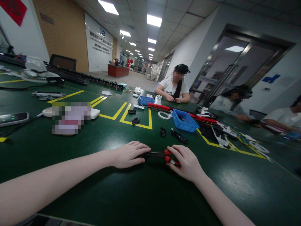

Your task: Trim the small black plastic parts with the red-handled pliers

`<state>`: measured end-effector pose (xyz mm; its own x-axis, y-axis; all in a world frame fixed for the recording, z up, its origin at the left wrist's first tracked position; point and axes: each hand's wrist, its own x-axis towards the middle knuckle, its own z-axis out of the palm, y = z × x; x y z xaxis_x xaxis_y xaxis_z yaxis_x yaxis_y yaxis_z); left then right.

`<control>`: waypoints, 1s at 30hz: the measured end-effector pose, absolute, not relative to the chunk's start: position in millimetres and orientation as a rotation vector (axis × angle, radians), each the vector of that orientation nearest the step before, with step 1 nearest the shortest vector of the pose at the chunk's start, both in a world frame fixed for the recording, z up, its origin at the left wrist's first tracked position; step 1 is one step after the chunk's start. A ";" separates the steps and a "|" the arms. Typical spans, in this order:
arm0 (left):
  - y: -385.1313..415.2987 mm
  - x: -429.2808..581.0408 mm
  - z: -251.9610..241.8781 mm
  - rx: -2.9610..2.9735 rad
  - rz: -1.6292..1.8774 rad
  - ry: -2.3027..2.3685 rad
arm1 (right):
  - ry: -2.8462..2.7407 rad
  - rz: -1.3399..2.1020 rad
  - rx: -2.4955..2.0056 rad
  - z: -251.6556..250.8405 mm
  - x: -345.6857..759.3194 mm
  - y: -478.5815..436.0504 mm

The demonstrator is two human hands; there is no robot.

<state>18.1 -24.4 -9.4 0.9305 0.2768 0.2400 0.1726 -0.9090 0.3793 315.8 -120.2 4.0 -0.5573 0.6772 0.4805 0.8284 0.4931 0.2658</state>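
Pliers (pixel 158 154) with red handles are being held low in the middle of the frame, lying nearly flat on the dark green tabletop (pixel 117 191). The handles are being clenched by the fingers (pixel 175 153) of the right hand (pixel 185 163), whose arm is entering from the lower right corner. The dark metal end of the tool is being touched by the left hand (pixel 129 155), just left of centre. This hand is being held palm down, its fingers (pixel 141 147) stretched out and released, with nothing seen to be grasped.

Just above the hands, two small black parts (pixel 179 137) are being left loose on the tabletop. Beyond them, right of centre, a blue bin (pixel 184 121) is being shown beside a white ring (pixel 164 115). Yellow lines (pixel 138 125) are being seen marking out boxes across the middle of the frame, with further black pieces lying inside one. A phone (pixel 13 118) is being seen at the left edge.

In the upper middle, a person in a black cap (pixel 169 88) is being seen seated at the far side, both hands resting near a second blue tray (pixel 145 100) and a red rail (pixel 159 107). Two more people are being seen at the right edge, well apart from the pliers.
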 end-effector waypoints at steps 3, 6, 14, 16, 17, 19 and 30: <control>-25.5 17.7 -7.6 2.755 0.428 0.339 | -2.423 -0.701 -1.279 4.3 316.7 -120.3; -26.6 18.0 -7.7 2.793 0.462 0.401 | -2.429 -0.719 -1.274 5.0 316.8 -121.3; -34.9 15.8 -1.2 2.848 0.574 0.564 | -2.387 -0.733 -1.289 6.2 317.8 -122.0; -35.5 14.7 0.3 2.830 0.605 0.556 | -2.380 -0.739 -1.290 6.0 318.5 -121.6; -35.1 14.6 0.3 2.825 0.607 0.528 | -2.377 -0.742 -1.290 5.8 318.8 -121.5; -32.9 15.2 -0.7 2.825 0.571 0.436 | -2.374 -0.747 -1.287 5.6 318.9 -121.4; -32.6 16.9 -2.1 2.830 0.557 0.404 | -2.391 -0.711 -1.293 6.7 318.2 -123.1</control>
